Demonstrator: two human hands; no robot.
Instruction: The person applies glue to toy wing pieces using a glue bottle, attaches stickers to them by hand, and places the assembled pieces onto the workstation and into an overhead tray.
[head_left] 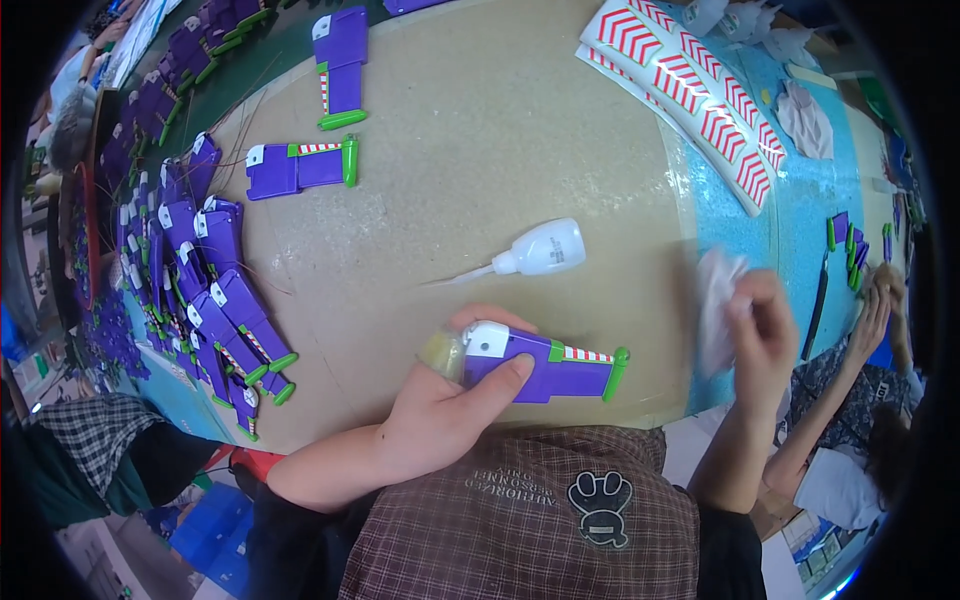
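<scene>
My left hand [440, 405] grips a purple toy wing part [545, 362] with a white end, a red-and-white striped band and a green tip. It lies flat near the table's front edge. A yellowish pad sits between my fingers at the wing's white end. My right hand [762, 335] is raised beside it, pinching a crumpled white cloth [718, 300]. A small white squeeze bottle [540, 250] with a long thin nozzle lies on the tan tabletop [480, 150] just beyond the wing.
Several matching purple wing parts are piled along the left side [215, 310], and two more lie apart at the back [298, 165]. Red-and-white chevron sticker sheets [700, 90] lie at the back right. Another person's hands [880, 300] work at the right.
</scene>
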